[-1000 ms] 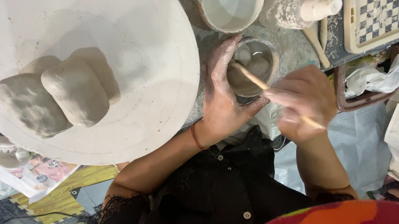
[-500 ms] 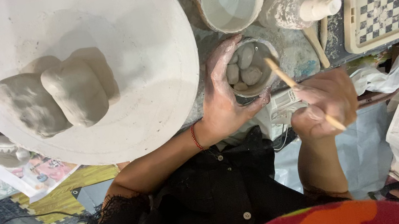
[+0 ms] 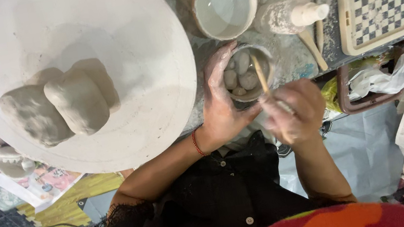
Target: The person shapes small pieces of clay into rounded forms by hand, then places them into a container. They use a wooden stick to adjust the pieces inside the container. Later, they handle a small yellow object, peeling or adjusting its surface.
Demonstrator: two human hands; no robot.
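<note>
at the table's near edge, seen from the head camera, the left hand [image 3: 223,107] wraps around a small cup [image 3: 249,74] that holds a few pale clay lumps [image 3: 242,72], its fingers curled against the cup's left wall. the right hand [image 3: 294,110] is closed on a thin wooden stick [image 3: 261,75], whose tip dips into the cup among the lumps. both hands are smeared with grey slip. just beyond the cup stands a larger white bowl [image 3: 225,2] of cloudy water, and to its right lies a clay-caked bottle [image 3: 290,15] on its side. to the left sits a big round white board [image 3: 153,83] bearing three blocks of clay [image 3: 61,104] pressed together. a checkered tray [image 3: 387,8] rests at the far right.

to do the stirring well, i judge the cup should stay braced firmly so it cannot tip off the edge, and the stick should work low and gently around the lumps rather than jabbing, so nothing splashes out.
</note>
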